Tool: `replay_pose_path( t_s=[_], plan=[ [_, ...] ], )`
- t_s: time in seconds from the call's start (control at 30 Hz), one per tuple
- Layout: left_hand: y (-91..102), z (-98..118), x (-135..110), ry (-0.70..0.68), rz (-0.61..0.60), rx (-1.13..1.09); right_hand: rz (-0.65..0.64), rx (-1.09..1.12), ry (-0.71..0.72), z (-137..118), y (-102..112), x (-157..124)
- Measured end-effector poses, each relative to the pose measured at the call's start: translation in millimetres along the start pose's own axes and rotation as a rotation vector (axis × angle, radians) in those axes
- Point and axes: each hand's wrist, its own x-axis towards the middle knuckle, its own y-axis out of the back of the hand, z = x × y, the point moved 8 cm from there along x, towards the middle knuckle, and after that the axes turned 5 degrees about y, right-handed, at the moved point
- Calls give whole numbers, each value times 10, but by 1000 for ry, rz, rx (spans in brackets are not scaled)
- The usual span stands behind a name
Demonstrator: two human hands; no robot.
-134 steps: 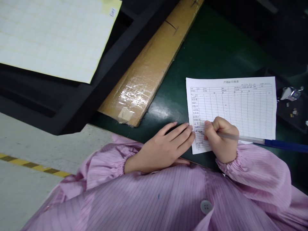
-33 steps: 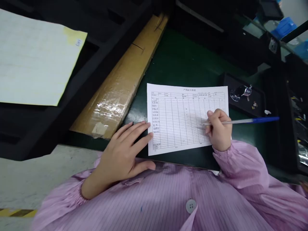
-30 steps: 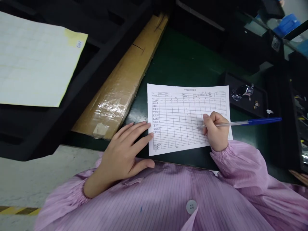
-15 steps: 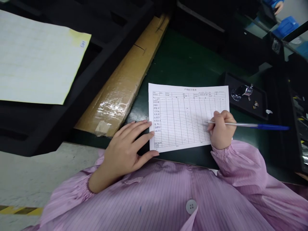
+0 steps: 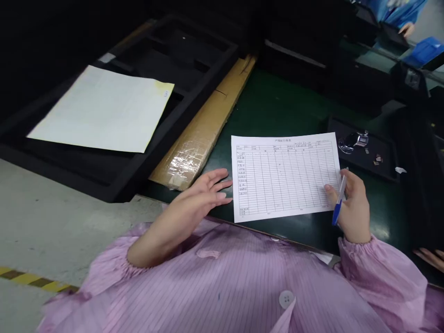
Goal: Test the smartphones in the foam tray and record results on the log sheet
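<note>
A printed form (image 5: 287, 185), a ruled table with handwritten entries down its left column, lies on the green table in front of me. My left hand (image 5: 208, 192) is just off its left edge, fingers stretched and apart, holding nothing. At the opposite edge, my right hand (image 5: 354, 203) has a ballpoint pen (image 5: 340, 199) tucked in its fingers, the blue cap end pointing down toward me. The right thumb rests on the form near its right edge. Whether the other right fingers reach under the paper, I cannot tell.
A black foam tray (image 5: 125, 178) on the left bears a pale yellowish sheet (image 5: 100, 108). Beside it lies a tape-wrapped cardboard strip (image 5: 194, 143). At right, a small black tray (image 5: 371, 162) contains a watch-like metal piece (image 5: 354, 141) and small bits. Another person's hand (image 5: 430, 256) shows at the right edge.
The pen has swung from its writing hold to point back toward me. My right hand has moved to the form's right edge, and the left has come off the paper. The view has shifted.
</note>
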Motion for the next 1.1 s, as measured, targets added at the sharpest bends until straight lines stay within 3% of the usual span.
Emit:
replay_pose_path(
  t_s=[0.17,0.47,0.67,0.8,0.9,0.97,1.03,1.1],
  plan=[
    [1,134,111,40,169,67,16,59,-13,13,-28,-62],
    [29,104,216,-47,149,132,-7,42,-20,112,-40,-92],
    [42,106,276,-142,82,210,211,62,114,-417,99,-94],
    [22,114,252,-206,76,383,-22,342,-20,-606,-279,46],
    [-1,235,73,-421,273,748,-187,542,-145,-629,-620,108],
    [-120,321,-127,-654,403,1051,-191,599,-185,-608,-729,121],
    [-284,305,-288,-851,409,1273,-145,625,-195,-572,-751,114],
    [-395,230,-367,-956,336,1388,-87,646,-192,-538,-725,97]
  ],
)
